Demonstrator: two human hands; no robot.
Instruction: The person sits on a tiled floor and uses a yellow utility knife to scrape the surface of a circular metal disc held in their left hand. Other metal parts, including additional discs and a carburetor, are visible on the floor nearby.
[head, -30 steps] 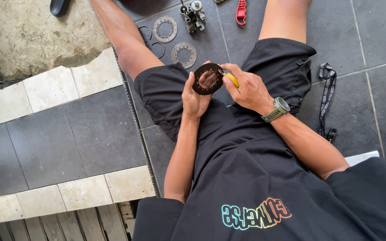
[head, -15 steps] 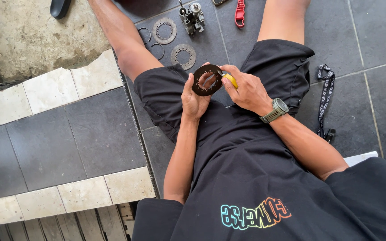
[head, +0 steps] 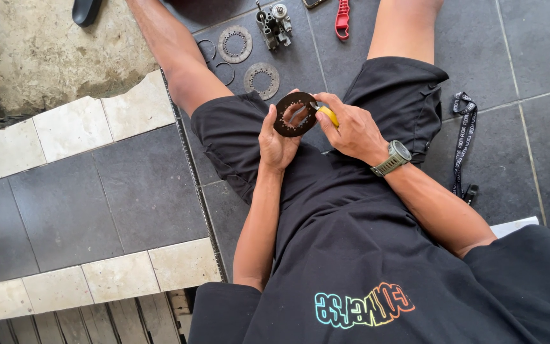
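Little has changed over the last second: the disc (head: pixel 295 114) sits in the same place above the lap, and both hands keep the same pose, so the work on it looks steady and mid-step rather than starting or ending.

The left hand (head: pixel 276 140) has its grip closed on the disc's rim at about 8 o'clock, thumb on the near face, holding the ring tilted toward the camera. The right hand (head: pixel 350 129) meets the disc at 3 o'clock, its grip pinched round a yellow tool (head: pixel 327 114) whose tip touches the rim; whether it is a blade or a scraper is hard to tell.

On the floor at 12 o'clock from the hands lie two more plates (head: pixel 261 80), thin rings (head: pixel 214 62), a metal assembly (head: pixel 274 24) and a red tool (head: pixel 342 18). A lanyard (head: pixel 463 137) lies at 3 o'clock.
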